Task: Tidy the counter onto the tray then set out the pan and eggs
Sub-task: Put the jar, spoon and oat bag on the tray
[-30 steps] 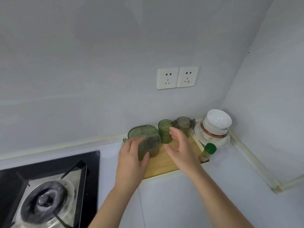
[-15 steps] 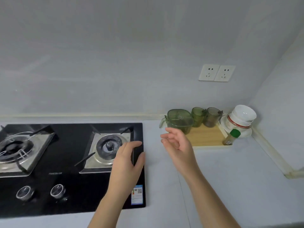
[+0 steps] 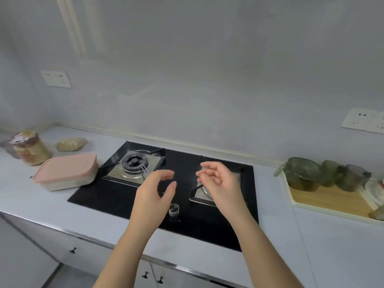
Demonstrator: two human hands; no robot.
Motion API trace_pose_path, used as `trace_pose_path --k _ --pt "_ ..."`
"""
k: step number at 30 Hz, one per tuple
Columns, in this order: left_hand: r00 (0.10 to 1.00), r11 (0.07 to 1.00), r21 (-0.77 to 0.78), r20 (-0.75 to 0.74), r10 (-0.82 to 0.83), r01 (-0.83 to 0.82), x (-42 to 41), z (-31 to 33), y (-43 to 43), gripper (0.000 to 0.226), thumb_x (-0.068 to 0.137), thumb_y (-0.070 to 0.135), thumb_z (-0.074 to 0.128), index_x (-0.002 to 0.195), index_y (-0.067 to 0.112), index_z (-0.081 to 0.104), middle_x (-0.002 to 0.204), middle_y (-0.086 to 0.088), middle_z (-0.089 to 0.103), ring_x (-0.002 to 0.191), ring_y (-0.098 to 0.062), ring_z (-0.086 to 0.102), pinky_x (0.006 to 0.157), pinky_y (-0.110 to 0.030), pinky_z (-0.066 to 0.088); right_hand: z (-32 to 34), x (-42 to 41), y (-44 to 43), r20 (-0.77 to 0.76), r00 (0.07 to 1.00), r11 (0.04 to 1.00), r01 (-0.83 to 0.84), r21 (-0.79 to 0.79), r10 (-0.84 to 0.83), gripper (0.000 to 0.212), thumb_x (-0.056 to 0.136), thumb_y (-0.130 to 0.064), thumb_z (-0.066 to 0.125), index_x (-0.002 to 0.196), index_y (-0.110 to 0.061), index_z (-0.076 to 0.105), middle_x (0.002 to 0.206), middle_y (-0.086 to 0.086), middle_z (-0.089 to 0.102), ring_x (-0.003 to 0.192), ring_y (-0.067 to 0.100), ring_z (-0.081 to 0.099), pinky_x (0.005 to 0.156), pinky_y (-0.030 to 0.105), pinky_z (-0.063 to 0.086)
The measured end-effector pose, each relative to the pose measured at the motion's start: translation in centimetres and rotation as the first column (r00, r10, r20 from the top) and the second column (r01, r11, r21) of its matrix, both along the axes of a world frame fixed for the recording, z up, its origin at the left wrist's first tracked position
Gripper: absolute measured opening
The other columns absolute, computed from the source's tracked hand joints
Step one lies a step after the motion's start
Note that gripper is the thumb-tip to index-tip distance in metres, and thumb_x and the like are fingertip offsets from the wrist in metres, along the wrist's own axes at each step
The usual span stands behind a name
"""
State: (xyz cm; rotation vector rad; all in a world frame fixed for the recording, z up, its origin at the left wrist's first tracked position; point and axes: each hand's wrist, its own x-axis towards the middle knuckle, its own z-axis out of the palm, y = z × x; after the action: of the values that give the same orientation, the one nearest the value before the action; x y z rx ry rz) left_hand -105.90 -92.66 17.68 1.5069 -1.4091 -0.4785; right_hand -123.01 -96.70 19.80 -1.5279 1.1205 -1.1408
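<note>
Both hands hover empty over the black gas hob [image 3: 116, 196]. My left hand [image 3: 152, 194] has relaxed fingers above the hob's middle, and my right hand [image 3: 220, 181] hangs loosely curled over the right burner. The wooden tray [image 3: 324, 200] lies at the far right of the counter. On it stand a green lidded jug [image 3: 302, 173] and two green glass cups [image 3: 332, 173], with white dishes blurred at the frame edge. No pan or eggs are in view.
Left of the hob lie a pink lidded box [image 3: 66, 173], a jar with a wrapped top [image 3: 31, 147] and a small bag of grains [image 3: 71, 144]. A control knob [image 3: 173, 209] sits at the hob's front. Cabinet drawers run below the counter edge.
My view has swung left from the tray corner to the hob. Both hands came off the green jug and moved left, away from the tray, now empty over the burners.
</note>
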Motion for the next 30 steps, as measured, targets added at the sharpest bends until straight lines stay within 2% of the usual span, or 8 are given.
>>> trace_pose_path --k 3,5,11,14,19,26,30 --pt "0.992 0.994 -0.026 -0.06 0.108 -0.11 4.1 -0.2 0.9 0.023 0.09 0.018 0.061 0.111 0.027 0.063 0.106 0.018 0.065 0.101 0.005 0.057 0.078 -0.005 0.044 0.2 3.8 -0.1 -0.019 0.997 0.997 -0.076 -0.008 0.076 0.022 0.091 -0.011 0.059 0.106 -0.026 0.062 0.095 -0.006 0.071 0.089 0.006 0.068 0.085 0.024 0.053" --pt "0.987 0.988 -0.038 -0.066 0.145 -0.148 5.9 -0.5 1.1 0.022 0.09 0.016 0.061 0.11 0.025 0.064 0.104 0.017 0.065 0.098 0.004 0.059 0.074 -0.002 0.042 0.2 5.7 -0.4 -0.03 0.992 0.993 -0.12 -0.005 0.12 0.021 0.091 -0.012 0.058 0.105 -0.027 0.062 0.096 -0.006 0.071 0.089 0.006 0.068 0.084 0.023 0.053" --pt "0.965 0.968 -0.007 -0.068 0.252 -0.253 12.6 -2.0 0.7 0.023 0.089 0.014 0.062 0.108 0.027 0.064 0.104 0.02 0.066 0.104 0.006 0.057 0.087 -0.009 0.04 -1.2 13.0 -3.1 -0.057 0.973 0.975 -0.223 0.018 0.224 0.021 0.091 -0.012 0.059 0.102 -0.029 0.064 0.094 -0.006 0.072 0.089 0.007 0.068 0.086 0.025 0.054" --pt "0.947 0.949 0.027 -0.062 0.316 -0.315 16.4 -2.9 -0.1 0.023 0.09 0.015 0.061 0.108 0.028 0.063 0.105 0.021 0.065 0.104 0.009 0.055 0.084 -0.003 0.039 -2.2 17.2 -4.8 -0.056 0.959 0.96 -0.276 0.042 0.278 0.02 0.091 -0.012 0.059 0.102 -0.028 0.064 0.094 -0.006 0.072 0.089 0.006 0.068 0.088 0.028 0.055" --pt "0.91 0.907 0.076 0.006 0.415 -0.414 25.5 -3.6 -2.5 0.021 0.09 0.015 0.062 0.107 0.028 0.062 0.105 0.023 0.063 0.102 0.005 0.057 0.078 0.0 0.039 -4.0 26.4 -9.1 -0.01 0.934 0.93 -0.354 0.096 0.356 0.019 0.091 -0.014 0.06 0.103 -0.027 0.065 0.096 -0.006 0.071 0.092 0.007 0.068 0.091 0.031 0.054" --pt "0.814 0.814 0.083 -0.037 0.58 -0.575 35.5 -4.3 -4.0 0.021 0.091 0.014 0.061 0.107 0.027 0.063 0.108 0.021 0.064 0.105 0.006 0.056 0.09 -0.017 0.04 -5.0 37.3 -12.7 -0.035 0.862 0.858 -0.497 0.131 0.505 0.02 0.09 -0.013 0.06 0.105 -0.025 0.064 0.096 -0.007 0.072 0.094 0.007 0.067 0.09 0.031 0.054" --pt "0.787 0.787 0.105 -0.057 0.615 -0.608 39.6 -5.0 -4.4 0.02 0.09 0.013 0.062 0.106 0.025 0.064 0.104 0.017 0.066 0.102 0.006 0.058 0.09 -0.022 0.042 -5.0 41.6 -13.9 -0.071 0.824 0.823 -0.549 0.144 0.562 0.019 0.09 -0.014 0.061 0.104 -0.027 0.064 0.096 -0.007 0.072 0.093 0.007 0.067 0.088 0.028 0.053"
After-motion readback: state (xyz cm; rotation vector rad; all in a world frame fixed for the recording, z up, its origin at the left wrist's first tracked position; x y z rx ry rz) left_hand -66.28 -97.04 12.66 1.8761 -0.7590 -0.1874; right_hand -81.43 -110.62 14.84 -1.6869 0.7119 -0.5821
